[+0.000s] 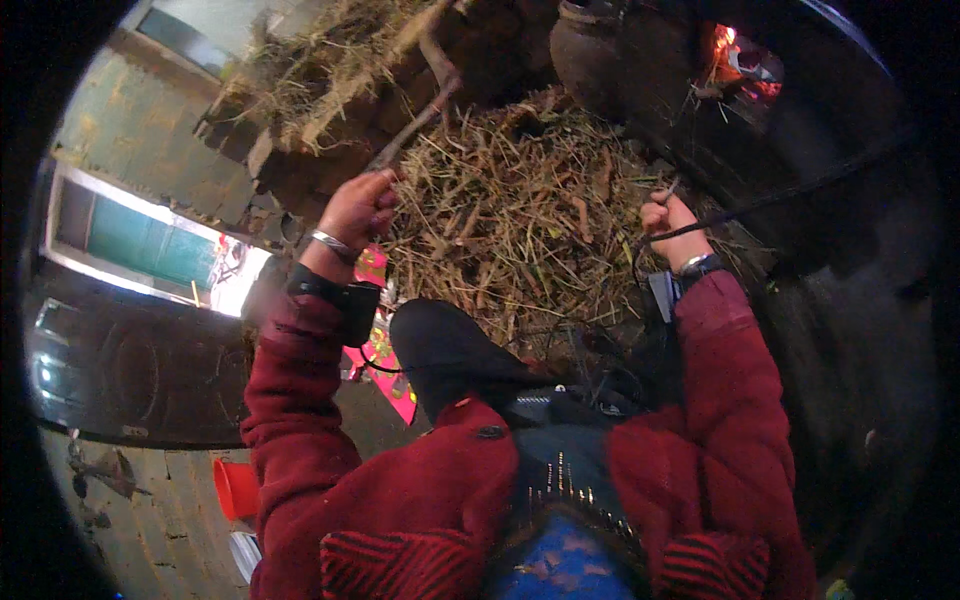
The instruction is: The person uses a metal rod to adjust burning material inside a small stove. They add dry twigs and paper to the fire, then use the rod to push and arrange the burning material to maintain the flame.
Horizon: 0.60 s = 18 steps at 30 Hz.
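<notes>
My left hand (358, 208) is closed around the lower end of a crooked wooden branch (420, 124), which rises up and to the right from my fist. My right hand (671, 220) pinches a small pale piece of stalk or twig (673, 187) between thumb and fingers; which of these it is cannot be told. Between both hands lies a heap of dry straw and twigs (517, 217). A black cable (780, 196) crosses over my right hand. Devices are strapped at both wrists.
A fire (726, 45) burns in a dark opening at the upper right. Left of it stands a clay pot (585, 45). More straw (322, 67) lies on a ledge at the upper left. A red bucket (235, 489) is at the lower left, beyond my sleeve.
</notes>
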### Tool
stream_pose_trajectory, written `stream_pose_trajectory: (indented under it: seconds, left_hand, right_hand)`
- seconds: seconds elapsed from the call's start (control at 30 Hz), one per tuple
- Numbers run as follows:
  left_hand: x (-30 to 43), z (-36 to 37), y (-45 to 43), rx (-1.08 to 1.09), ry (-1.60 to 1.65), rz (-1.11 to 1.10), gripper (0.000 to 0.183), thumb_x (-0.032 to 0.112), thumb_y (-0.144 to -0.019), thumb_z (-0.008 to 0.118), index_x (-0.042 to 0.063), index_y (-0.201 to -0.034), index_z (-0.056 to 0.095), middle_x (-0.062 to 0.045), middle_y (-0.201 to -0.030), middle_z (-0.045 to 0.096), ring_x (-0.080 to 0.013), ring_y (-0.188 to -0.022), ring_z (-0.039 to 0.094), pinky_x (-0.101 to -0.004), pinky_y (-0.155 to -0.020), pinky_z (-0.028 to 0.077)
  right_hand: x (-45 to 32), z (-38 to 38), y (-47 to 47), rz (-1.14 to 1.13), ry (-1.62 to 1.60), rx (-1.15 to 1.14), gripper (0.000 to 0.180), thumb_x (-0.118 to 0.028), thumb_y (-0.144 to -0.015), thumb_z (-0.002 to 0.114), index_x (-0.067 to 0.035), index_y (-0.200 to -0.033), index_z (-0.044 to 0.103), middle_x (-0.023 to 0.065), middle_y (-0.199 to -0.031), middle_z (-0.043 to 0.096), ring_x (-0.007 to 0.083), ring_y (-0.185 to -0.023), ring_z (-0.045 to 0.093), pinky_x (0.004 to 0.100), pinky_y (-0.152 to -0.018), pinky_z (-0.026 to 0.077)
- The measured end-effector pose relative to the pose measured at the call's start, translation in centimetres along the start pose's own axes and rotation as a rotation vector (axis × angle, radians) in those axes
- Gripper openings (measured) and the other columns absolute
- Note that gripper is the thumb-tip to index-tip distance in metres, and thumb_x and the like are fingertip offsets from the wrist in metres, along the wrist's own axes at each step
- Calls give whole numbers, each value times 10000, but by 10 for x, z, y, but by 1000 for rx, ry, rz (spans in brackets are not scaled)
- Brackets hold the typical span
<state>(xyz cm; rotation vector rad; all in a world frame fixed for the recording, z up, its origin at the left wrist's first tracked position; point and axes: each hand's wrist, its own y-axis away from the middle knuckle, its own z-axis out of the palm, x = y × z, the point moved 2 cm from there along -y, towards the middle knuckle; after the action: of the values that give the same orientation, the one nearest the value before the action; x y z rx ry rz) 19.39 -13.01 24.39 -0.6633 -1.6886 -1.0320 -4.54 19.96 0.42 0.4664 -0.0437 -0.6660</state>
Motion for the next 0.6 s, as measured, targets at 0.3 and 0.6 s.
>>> stream_pose_trajectory:
  seconds: [0.3,0.6]
  left_hand:
    - [-64,-51,-56,144,-75,-237,229,269,-834,529,130,-656,493,38,-523,391,-95,-389,319,-253,-357,206]
    - [-81,-77,-154,356,99,0,296,202,-836,550,77,-1102,509,-60,-925,572,-215,-849,586,-377,-710,495]
  right_hand:
    - [-13,-12,17,105,-140,-20,142,-32,-786,536,-67,-706,425,25,-604,406,150,-527,441,246,-454,378]
    - [-3,12,21,-3,44,-12,228,-79,-826,520,-74,-656,368,-14,-576,351,89,-501,379,200,-458,339]
